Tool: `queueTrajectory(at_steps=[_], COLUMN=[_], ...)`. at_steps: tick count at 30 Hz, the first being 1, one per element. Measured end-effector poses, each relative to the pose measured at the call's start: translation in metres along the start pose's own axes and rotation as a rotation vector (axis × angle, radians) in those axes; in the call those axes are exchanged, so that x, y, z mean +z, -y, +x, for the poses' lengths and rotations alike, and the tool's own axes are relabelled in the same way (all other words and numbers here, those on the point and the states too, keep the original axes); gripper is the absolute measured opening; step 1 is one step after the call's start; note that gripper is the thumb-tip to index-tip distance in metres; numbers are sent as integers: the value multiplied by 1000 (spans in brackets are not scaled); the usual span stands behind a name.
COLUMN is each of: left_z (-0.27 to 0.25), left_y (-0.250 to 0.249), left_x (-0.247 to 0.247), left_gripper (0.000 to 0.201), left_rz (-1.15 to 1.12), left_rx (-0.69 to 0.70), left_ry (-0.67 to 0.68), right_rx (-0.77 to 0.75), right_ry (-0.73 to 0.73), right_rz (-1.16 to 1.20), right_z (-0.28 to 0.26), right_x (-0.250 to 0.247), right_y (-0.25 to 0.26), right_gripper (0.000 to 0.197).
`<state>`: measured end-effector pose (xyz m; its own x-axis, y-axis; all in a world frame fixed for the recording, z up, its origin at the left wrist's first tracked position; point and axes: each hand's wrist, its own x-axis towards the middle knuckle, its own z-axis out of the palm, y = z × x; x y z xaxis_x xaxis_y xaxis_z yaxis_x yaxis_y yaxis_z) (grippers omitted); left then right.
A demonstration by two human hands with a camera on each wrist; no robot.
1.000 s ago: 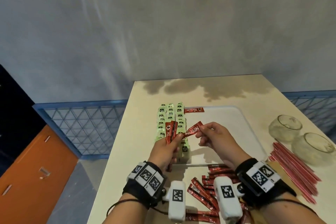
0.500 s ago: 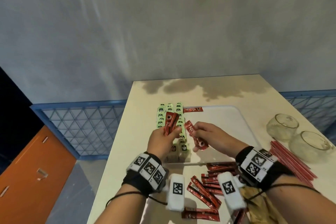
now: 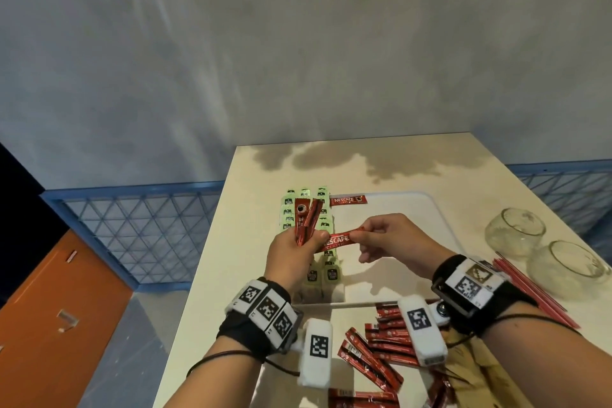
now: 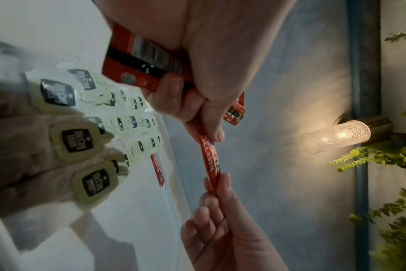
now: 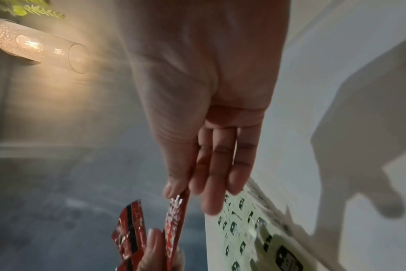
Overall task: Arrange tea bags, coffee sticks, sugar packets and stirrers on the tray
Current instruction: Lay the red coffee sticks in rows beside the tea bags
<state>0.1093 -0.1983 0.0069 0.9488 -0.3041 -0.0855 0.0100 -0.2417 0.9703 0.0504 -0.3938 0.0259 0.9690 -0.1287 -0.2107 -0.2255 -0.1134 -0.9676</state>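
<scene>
My left hand [image 3: 309, 240] grips a small bundle of red coffee sticks [image 3: 306, 219] upright over the rows of green tea bags [image 3: 323, 225] on the white tray [image 3: 414, 212]. My right hand [image 3: 359, 236] pinches the right end of one more coffee stick [image 3: 337, 242], held level above the tray. Its left end sits under my left thumb [image 4: 212, 132]. The left wrist view shows that stick [image 4: 209, 159] stretched between both hands. A single coffee stick [image 3: 349, 200] lies on the tray beside the tea bags.
Loose coffee sticks [image 3: 381, 341] lie on the table in front of the tray. Red stirrers [image 3: 530, 291] and two glass bowls [image 3: 515, 232] sit at the right. Brown packets [image 3: 480, 374] lie near my right forearm. The table's left edge drops off beside the tea bags.
My right hand has turned its coffee stick from nearly upright to level and brought one end to my left thumb. The left hand's bundle has stayed over the tea bags.
</scene>
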Motion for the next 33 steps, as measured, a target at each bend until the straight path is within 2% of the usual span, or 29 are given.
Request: queueTrajectory(at_steps=[3, 5, 10, 14, 17, 19, 22, 26, 30, 33], left_z=[10, 17, 30, 31, 30, 32, 37, 43, 43, 40], left_y=[3, 5, 7, 1, 0, -1, 2, 7, 12, 12], left_x=[3, 3, -6, -13, -18, -21, -22, -20, -18, -18], left_gripper=[14, 14, 18, 16, 16, 17, 19, 21, 16, 22], left_rz=[-4, -7, -57, -139, -175, -185, -184, -181, -158, -203], left_rx=[-41, -75, -118, -153, -158, -167, -194, -253, -293, -292], left_ry=[18, 13, 15, 50, 50, 50, 48, 46, 70, 106], right_rx=[39, 56, 114, 199, 236, 236, 191, 153, 161, 170], right_ry=[38, 13, -284, -419, -491, -538, -567, -560, -558, -564], right_rz=[30, 26, -14, -37, -56, -83, -166, -329, -375, -395], right_z=[9, 19, 58, 97, 123, 138, 152, 156, 160, 157], right_x=[-8, -17, -51, -66, -63, -57, -47, -40, -40, -40], right_y=[-8, -14, -37, -63, -68, -69, -72, -68, -68, -63], right_gripper=[13, 16, 14, 21, 12, 15, 23, 22, 21, 22])
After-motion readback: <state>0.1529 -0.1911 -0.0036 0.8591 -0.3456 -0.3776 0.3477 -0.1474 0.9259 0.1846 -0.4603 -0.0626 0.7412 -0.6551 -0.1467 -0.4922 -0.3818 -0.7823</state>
